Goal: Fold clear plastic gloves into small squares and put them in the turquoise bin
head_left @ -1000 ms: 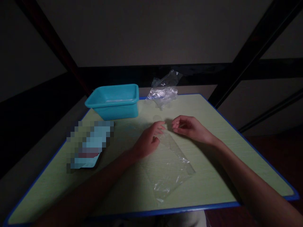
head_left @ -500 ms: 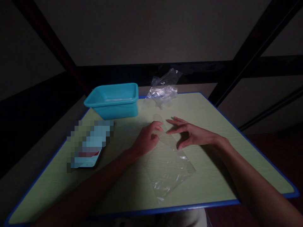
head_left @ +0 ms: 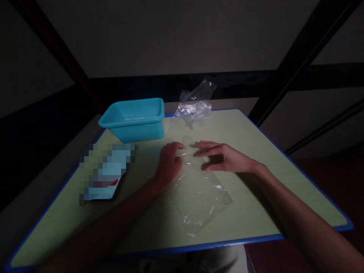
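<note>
Two plastic films, one tub, one phone

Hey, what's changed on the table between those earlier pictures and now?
The left hand has shifted a little to the left. The right hand has also moved left, and its fingers have spread apart. I can't tell whether either grips the flat plastic bag. That bag, the blue tub, the crumpled plastic and the phone stayed put.

Your left hand: fingers curled, thumb apart. Your right hand: fingers extended leftward, thumb spread below. Both forearms angled inward, wrists bare.
</note>
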